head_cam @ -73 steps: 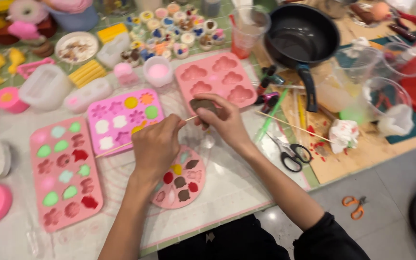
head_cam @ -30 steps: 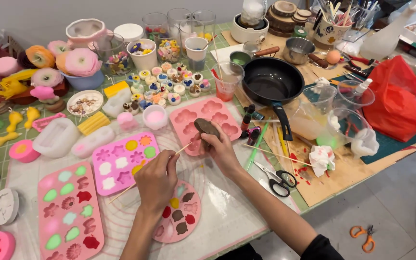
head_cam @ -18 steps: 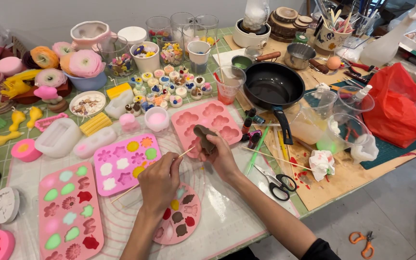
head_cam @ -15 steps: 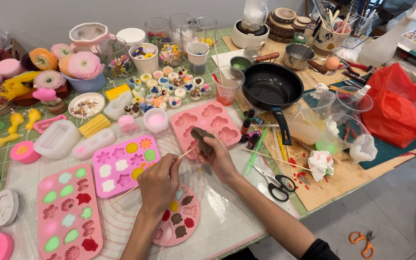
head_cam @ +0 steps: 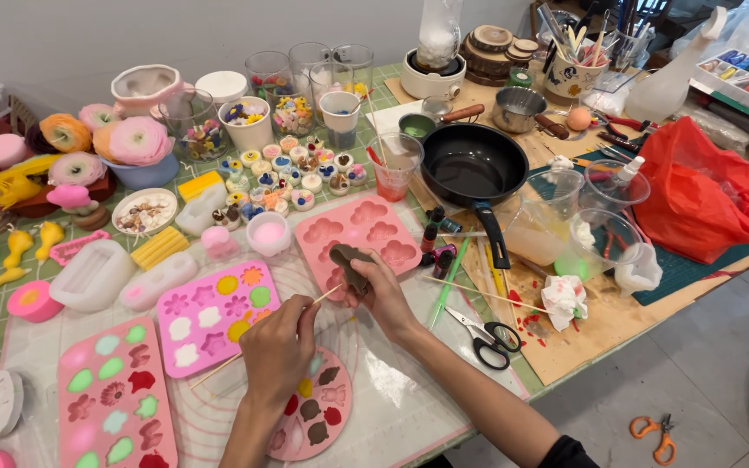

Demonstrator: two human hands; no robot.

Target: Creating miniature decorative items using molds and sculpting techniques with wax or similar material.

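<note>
right hand (head_cam: 381, 290) fingers pinching brown wax piece (head_cam: 350, 264); left hand (head_cam: 277, 349) fingers pinching thin wooden stick (head_cam: 327, 295), tip touching piece.

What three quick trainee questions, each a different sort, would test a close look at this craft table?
1. True or false: the left hand holds a thin wooden stick.
2. The right hand holds: A) scissors, B) a dark flat piece, C) a cup.
3. Fill in: the black pan is ____ of the empty pink mould.

Key: 1 true; 2 B; 3 right.
</note>
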